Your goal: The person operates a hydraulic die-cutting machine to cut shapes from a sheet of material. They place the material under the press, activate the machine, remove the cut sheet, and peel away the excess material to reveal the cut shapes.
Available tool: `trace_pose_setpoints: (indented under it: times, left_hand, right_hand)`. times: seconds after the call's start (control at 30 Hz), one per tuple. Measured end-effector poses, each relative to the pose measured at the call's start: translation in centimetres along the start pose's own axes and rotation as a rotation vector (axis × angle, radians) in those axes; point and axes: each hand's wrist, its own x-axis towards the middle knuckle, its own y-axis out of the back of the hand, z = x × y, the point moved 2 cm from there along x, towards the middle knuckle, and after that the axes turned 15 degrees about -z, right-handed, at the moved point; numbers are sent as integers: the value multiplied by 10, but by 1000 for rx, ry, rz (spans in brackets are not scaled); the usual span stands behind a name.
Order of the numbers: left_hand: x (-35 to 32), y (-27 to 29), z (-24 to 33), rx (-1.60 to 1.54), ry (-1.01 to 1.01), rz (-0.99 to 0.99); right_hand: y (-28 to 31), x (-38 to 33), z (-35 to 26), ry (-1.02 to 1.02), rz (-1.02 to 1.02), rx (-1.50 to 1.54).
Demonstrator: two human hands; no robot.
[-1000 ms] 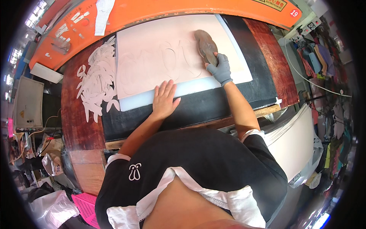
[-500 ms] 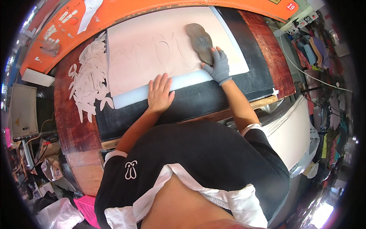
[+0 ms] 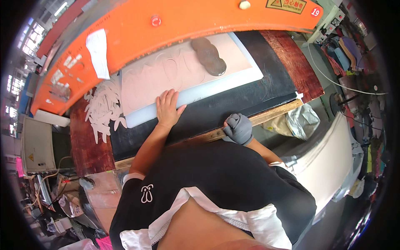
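My left hand [image 3: 168, 109] lies flat with fingers stretched over the near edge of a pale pink sheet [image 3: 141, 89] and the white board [image 3: 196, 92] under it. Curved lines are cut into the sheet. A dark brown cutting die [image 3: 208, 56] with wavy sides rests on the sheet's right part, and neither hand touches it. My right hand [image 3: 238, 128], in a grey glove with bare fingertips, is closed in a fist at the table's wooden front edge [image 3: 212, 135]. What it grips, if anything, is hidden.
A large orange machine beam [image 3: 187, 25] spans the table's far side, overlapping the sheet's far edge in view. Several cut white pieces [image 3: 104, 106] are heaped to the left. Black matting [image 3: 275, 77] surrounds the board. A big pale sheet [image 3: 325, 146] hangs at the right.
My right hand has left the die and come back to the table's front edge, its fingers now curled. The orange beam covers more of the sheet in view. My left hand stays on the sheet.
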Motion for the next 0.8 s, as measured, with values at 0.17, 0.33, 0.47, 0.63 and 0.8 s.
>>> trace_pose_setpoints:
  times: [0.17,0.33,0.47,0.63,0.8]
  left_hand:
    - [-25,2,39,-93,60,-148]
    - [-71,-11,108,-158,37,27]
    - [-69,-9,106,-186,112,61]
    - [-79,-11,104,-62,150,154]
    - [-108,-17,111,36,112,208]
  right_hand:
    - [-19,7,11,52,17,112]
    - [30,37,62,-68,350,575]
    - [139,96,135,-209,623,654]
    - [133,51,137,-18,466,792]
    - [51,-40,71,36,-24,91]
